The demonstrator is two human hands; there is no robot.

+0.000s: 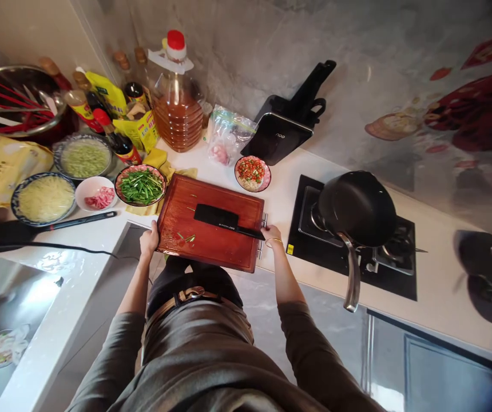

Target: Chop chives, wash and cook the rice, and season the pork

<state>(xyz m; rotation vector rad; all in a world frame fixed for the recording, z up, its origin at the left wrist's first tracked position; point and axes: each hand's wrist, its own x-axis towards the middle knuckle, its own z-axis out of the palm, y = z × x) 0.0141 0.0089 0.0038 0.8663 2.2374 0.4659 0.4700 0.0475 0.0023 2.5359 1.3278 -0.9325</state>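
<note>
A reddish-brown wooden cutting board (211, 252) lies in front of me, its near edge reaching past the counter's edge. My left hand (149, 240) is closed on the board's left edge, thumb on top. At the right side, my right hand (272, 236) is closed by the board's metal handle, and the end of the knife's handle meets its fingers. The black cleaver (215, 216) rests flat across the board. Green scraps (188, 238) are scattered on the wood. Which of the right fingers wrap the board or the knife handle is partly hidden.
Left of the board stand a bowl of cut greens (142, 186), a bowl of pink meat (95, 194) and plates of shreds (44, 197). Behind are a large oil jug (178, 109), a chopped-pepper bowl (252, 173) and a knife block (278, 134). A wok (357, 209) sits on the stove (314, 252).
</note>
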